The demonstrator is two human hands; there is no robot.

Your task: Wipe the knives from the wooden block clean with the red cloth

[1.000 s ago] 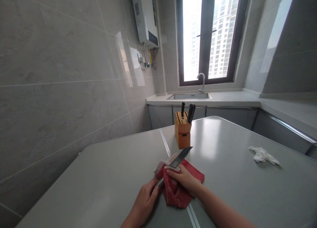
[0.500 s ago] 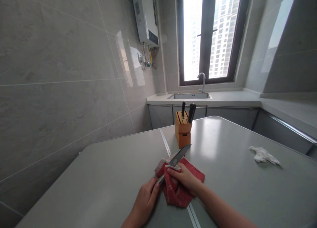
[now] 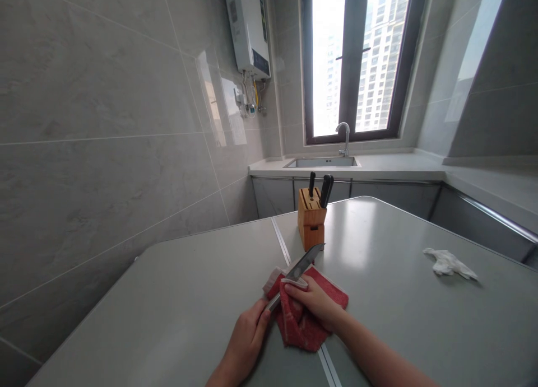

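In the head view my left hand (image 3: 247,331) is closed round the handle end of a knife (image 3: 301,265), whose blade points away from me and to the right. A red cloth (image 3: 303,326) with a pale edge wraps over the middle of the blade. My right hand (image 3: 314,301) grips this cloth, its thumb lying across the top, and pinches the blade through the fabric. The rest of the cloth hangs below and to the right of the blade. Just beyond the knife's tip stands a wooden knife block (image 3: 311,219) with black-handled tools in it.
The pale table (image 3: 185,297) has a light seam strip running through its middle. On its right side lies a crumpled white tissue (image 3: 449,264). Behind are a counter with a sink (image 3: 323,162) and faucet (image 3: 345,138); a tiled wall (image 3: 126,180) borders the left.
Almost nothing differs. The hands, knife and cloth keep the same pose, while the whole view has shifted very slightly.
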